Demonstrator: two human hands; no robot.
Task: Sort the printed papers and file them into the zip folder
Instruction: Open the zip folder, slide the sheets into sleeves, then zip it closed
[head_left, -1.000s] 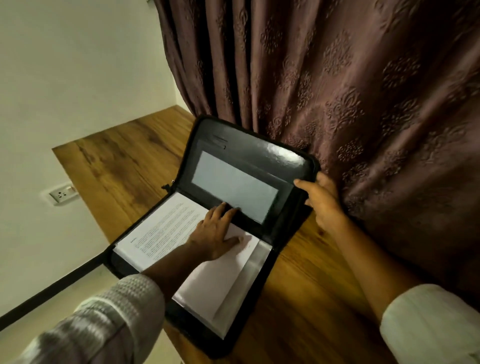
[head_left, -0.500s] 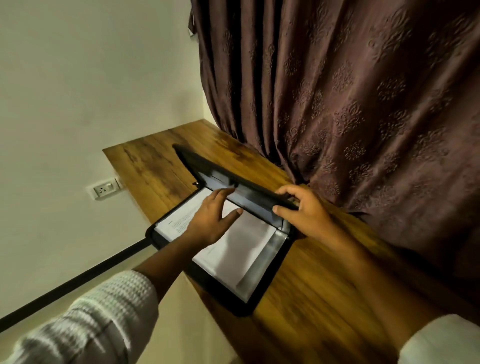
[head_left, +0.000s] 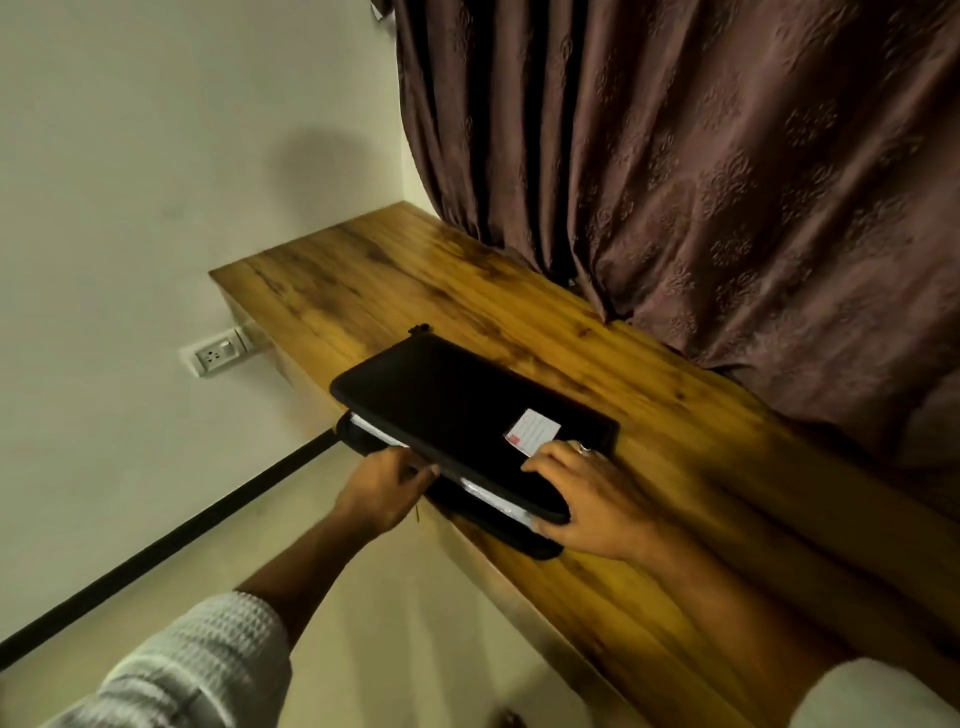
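A wooden table (head_left: 675, 467) runs along a brown curtain (head_left: 727, 182), with a wall socket (head_left: 215, 353) at far left. The black zip folder (head_left: 457, 405) lies at the table's near left edge, its cover almost down, a white label (head_left: 535, 434) on top. The printed papers (head_left: 488, 491) show as a white strip in the gap. The left hand (head_left: 384, 486) curls its fingers onto the cover's near edge. The right hand (head_left: 592, 501) clasps the near right corner, fingers on top, thumb beneath.

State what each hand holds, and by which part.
The right hand grips the zip folder by its cover's near corner; left hand touches its open edge, grip blurred.
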